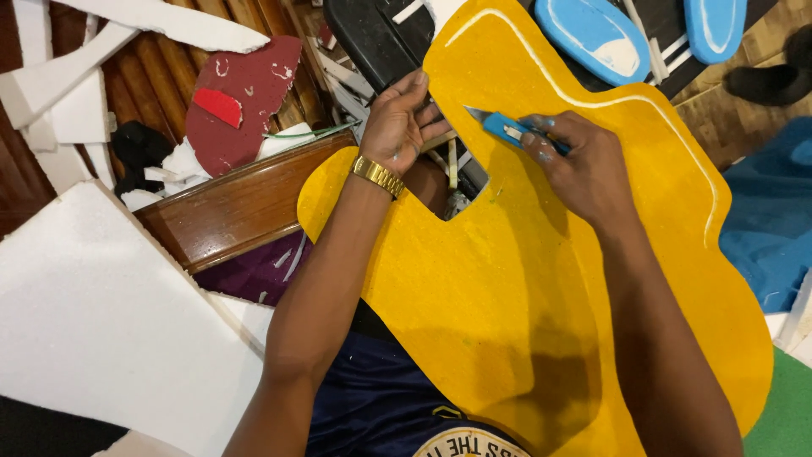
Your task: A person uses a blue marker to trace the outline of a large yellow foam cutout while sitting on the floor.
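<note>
Yellow foam board: one large sheet, curved outline, lying across the person's lap and filling the middle and right of my view. One notch cut into its left edge, near the top. A thin white line runs along its upper and right margin.

Left hand: fingers closed on the board's edge just above the notch, pinning it. One gold wristwatch on that wrist.

Right hand: clamped on one blue utility knife, blade out, tip pointing left toward the left hand and lying at the board surface by the notch. Blue smears on the fingertips.

Around them I count:
- Two blue oval foam pieces, top right, each with a white patch or edge, lying on a dark surface.
- One dark red foam piece, upper left, with one brighter red patch on it.
- One big white foam slab, lower left; several smaller white offcuts scattered above it, number unclear.
- One brown wooden rail running diagonally between the slab and the board.
- One blue sheet at the right edge, one green patch bottom right.

Dark blue shirt visible below the board.
</note>
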